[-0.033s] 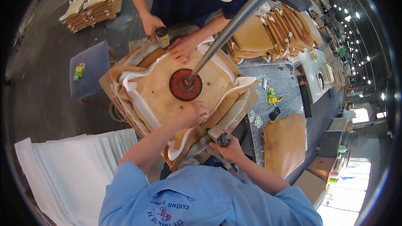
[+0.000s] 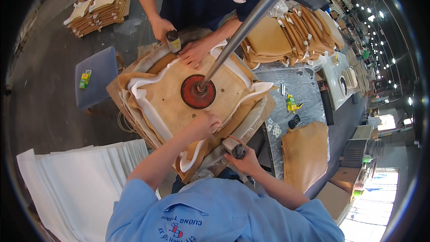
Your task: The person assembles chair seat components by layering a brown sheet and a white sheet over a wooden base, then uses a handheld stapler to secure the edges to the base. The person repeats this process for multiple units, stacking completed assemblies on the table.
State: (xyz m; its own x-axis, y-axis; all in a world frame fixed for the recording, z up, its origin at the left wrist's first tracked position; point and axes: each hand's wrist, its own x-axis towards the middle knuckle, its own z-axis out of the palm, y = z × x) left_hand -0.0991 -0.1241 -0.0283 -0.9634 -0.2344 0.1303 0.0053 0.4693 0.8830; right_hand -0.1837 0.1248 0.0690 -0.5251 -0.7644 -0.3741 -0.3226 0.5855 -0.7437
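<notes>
A wooden seat panel (image 2: 165,96) lies with tan cover material (image 2: 235,130) and white padding (image 2: 145,107) folded up around its rim. A red round disc (image 2: 192,94) on a metal rod (image 2: 235,42) presses on its middle. My left hand (image 2: 205,126) is closed at the panel's near edge, its curled fingers gripping the tan cover there. In my right hand (image 2: 246,160) is a staple gun (image 2: 234,147), held just right of the left hand over the near rim. Across from me, a co-worker's hand grips another staple gun (image 2: 173,41); their other hand (image 2: 195,54) presses the far edge.
White sheets (image 2: 76,183) are stacked at left, near a blue-grey seat (image 2: 96,76) bearing a small green-yellow box (image 2: 84,79). On the right, a plastic-covered table (image 2: 286,80) carries tan sheets (image 2: 304,154) and stacked covers (image 2: 268,40). More covers (image 2: 101,6) stand far left.
My left hand has shifted very slightly to the left. The staple guns, disc and panel look the same.
</notes>
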